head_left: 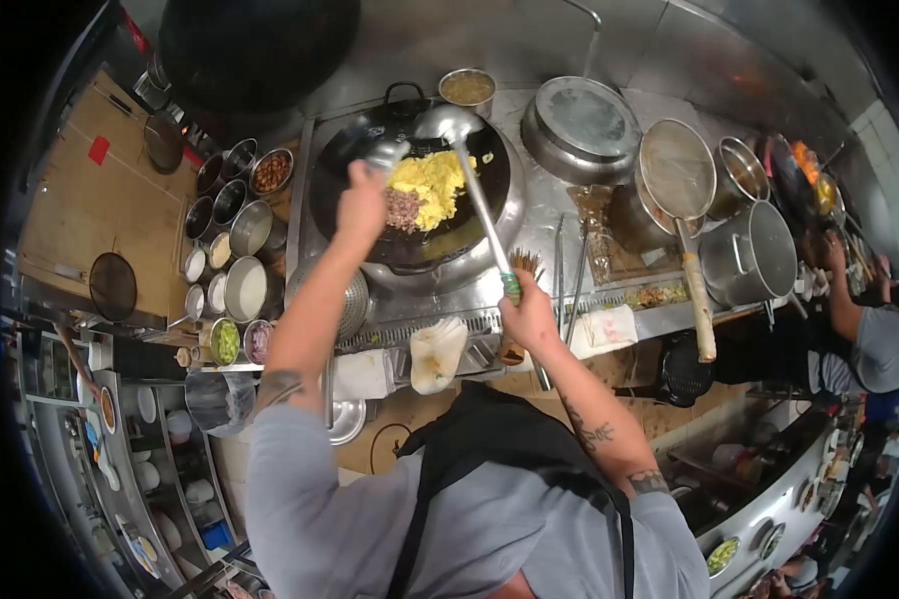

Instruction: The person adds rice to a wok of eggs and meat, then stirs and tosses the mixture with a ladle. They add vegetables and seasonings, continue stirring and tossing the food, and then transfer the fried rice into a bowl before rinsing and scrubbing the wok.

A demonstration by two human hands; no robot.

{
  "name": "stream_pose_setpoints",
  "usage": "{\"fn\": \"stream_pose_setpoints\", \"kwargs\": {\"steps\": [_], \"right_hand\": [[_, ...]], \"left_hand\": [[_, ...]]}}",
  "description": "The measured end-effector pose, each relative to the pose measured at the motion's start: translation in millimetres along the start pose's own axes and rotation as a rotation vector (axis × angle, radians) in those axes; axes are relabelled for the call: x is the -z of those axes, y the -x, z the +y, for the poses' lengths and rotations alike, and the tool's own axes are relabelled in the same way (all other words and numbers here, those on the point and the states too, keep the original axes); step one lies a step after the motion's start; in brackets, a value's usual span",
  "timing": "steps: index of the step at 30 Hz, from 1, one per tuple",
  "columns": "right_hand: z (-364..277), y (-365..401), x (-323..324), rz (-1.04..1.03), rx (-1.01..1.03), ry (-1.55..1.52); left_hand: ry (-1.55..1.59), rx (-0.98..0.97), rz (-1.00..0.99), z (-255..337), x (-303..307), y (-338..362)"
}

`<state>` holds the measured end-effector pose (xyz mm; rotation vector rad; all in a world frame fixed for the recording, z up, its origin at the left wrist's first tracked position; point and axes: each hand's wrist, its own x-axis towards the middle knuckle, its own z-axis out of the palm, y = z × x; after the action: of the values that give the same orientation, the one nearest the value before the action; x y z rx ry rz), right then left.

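Note:
A black wok (345, 185) sits on the round burner in front of me. Scrambled egg (435, 185) lies in it, with a heap of reddish-brown minced meat (402, 211) beside and against the egg. Over the wok's left half, my left hand (362, 205) is closed on a small metal bowl (385, 154), tilted and smeared by motion. My right hand (529, 317) grips the green-wrapped handle end of a long ladle (484, 208). The ladle's round head is above the far side of the egg. Whether it touches the wok is hard to see.
Metal seasoning pots (247, 288) crowd the left side. A metal cup of liquid (467, 90) stands behind the wok. To the right are a lidded pot (581, 125), a long-handled strainer (677, 170) and a deep pot (754, 255). Another person (884, 349) works at far right.

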<state>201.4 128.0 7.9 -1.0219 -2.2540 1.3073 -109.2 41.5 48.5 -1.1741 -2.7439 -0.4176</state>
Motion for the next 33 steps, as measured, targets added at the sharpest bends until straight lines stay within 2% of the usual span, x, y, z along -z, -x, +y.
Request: {"fn": "stream_pose_setpoints", "kwargs": {"steps": [1, 3, 5, 6, 7, 8, 9, 11, 12, 14, 15, 16, 17, 18, 19, 20, 21, 22, 23, 24, 25, 26, 27, 28, 30, 31, 32, 33], "right_hand": [[-2.4, -0.5, 1.8, 0.030, 0.016, -0.048], [-3.9, -1.7, 8.6, 0.079, 0.039, -0.217], [-16.1, -5.0, 30.4, 0.076, 0.042, -0.295], [-31.5, -8.2, 46.3, 0.037, 0.153, -0.314], [-51.2, -11.4, 60.2, -0.057, 0.019, -0.392], [-60.4, -17.2, 63.4, 0.050, 0.122, -0.341], [-66.3, -24.1, 63.7, 0.152, 0.236, -0.293], [-65.5, -33.9, 71.6, 0.026, 0.159, -0.479], [-54.5, -39.9, 71.6, 0.005, 0.169, -0.398], [-14.2, -53.0, 61.8, -0.104, 0.180, -0.236], [14.1, -60.4, 55.2, -0.193, 0.186, -0.152], [22.4, -61.8, 52.0, -0.283, 0.164, 0.001], [30.9, -63.5, 50.3, -0.377, 0.157, 0.161], [39.7, -66.1, 49.9, -0.474, 0.165, 0.317], [28.8, -70.3, 46.2, -0.672, -0.119, 0.427], [78.4, -90.9, 34.8, -0.572, 0.333, 0.556], [84.7, -97.6, 37.5, -0.568, 0.445, 0.540], [92.3, -114.6, 34.1, -0.564, 0.504, 0.614], [78.8, -113.2, 36.8, -0.640, 0.451, 0.558], [85.1, -120.2, 30.4, -0.599, 0.518, 0.569], [53.4, -101.8, 32.1, -0.662, 0.299, 0.640], [94.0, -150.1, 19.5, -0.643, 0.546, 0.709], [46.9, -110.1, 24.9, -0.740, 0.108, 0.740], [107.2, -176.8, 3.6, -0.817, 0.292, 0.574], [89.2, -161.2, 10.2, -0.833, 0.368, 0.607], [77.8, -151.3, 21.1, -0.861, 0.399, 0.649], [68.6, -133.3, 26.8, -0.844, 0.392, 0.561], [59.5, -125.6, 32.0, -0.854, 0.391, 0.552]], "left_hand": [[-0.105, -0.067, -0.035, -9.3, -45.4, -12.7], [-0.177, -0.166, -0.268, -3.4, -68.2, -19.9], [-0.169, -0.095, -0.239, 1.4, -61.9, -32.4], [-0.166, -0.080, -0.194, -5.3, -59.5, -38.6], [-0.165, -0.060, -0.150, -13.4, -56.5, -44.8], [0.006, 0.037, -0.057, -15.9, -42.5, -46.6], [0.056, 0.147, 0.060, -21.0, -29.8, -48.9], [0.182, 0.202, 0.543, -55.7, -31.3, -45.4], [0.363, 0.309, 0.517, -72.8, -24.5, -36.7], [0.992, 0.587, 0.559, -80.3, 9.7, 15.6], [1.134, 0.647, 0.610, -76.0, 36.8, 56.5], [1.107, 0.707, 0.590, -77.1, 55.7, 100.9], [0.655, 0.628, 0.708, -98.7, 44.1, 145.3], [0.479, 0.697, 0.784, -94.5, 54.3, 199.2], [0.452, 0.758, 0.858, -70.5, 81.7, 255.1], [0.387, 0.807, 0.812, -74.6, 81.5, 316.7], [0.339, 0.857, 0.767, -71.2, 82.6, 382.2], [0.241, 1.008, 0.617, -35.7, 105.7, 437.3], [0.180, 1.147, 0.451, 8.1, 126.9, 481.7], [0.110, 1.273, 0.210, 42.2, 126.8, 528.4], [0.070, 1.366, -0.044, 74.2, 125.9, 563.5], [0.046, 1.431, -0.314, 107.8, 130.3, 587.4], [-0.016, 1.452, -0.528, 142.0, 125.1, 606.7], [-0.061, 1.450, -0.747, 177.6, 116.5, 631.6], [0.077, 1.629, -0.833, 239.3, 99.9, 674.9], [0.146, 1.785, -0.911, 265.9, 88.3, 698.4], [-0.120, 1.845, -0.995, 291.0, 43.8, 748.9], [0.094, 1.745, -1.272, 316.1, 71.2, 762.8]]}}
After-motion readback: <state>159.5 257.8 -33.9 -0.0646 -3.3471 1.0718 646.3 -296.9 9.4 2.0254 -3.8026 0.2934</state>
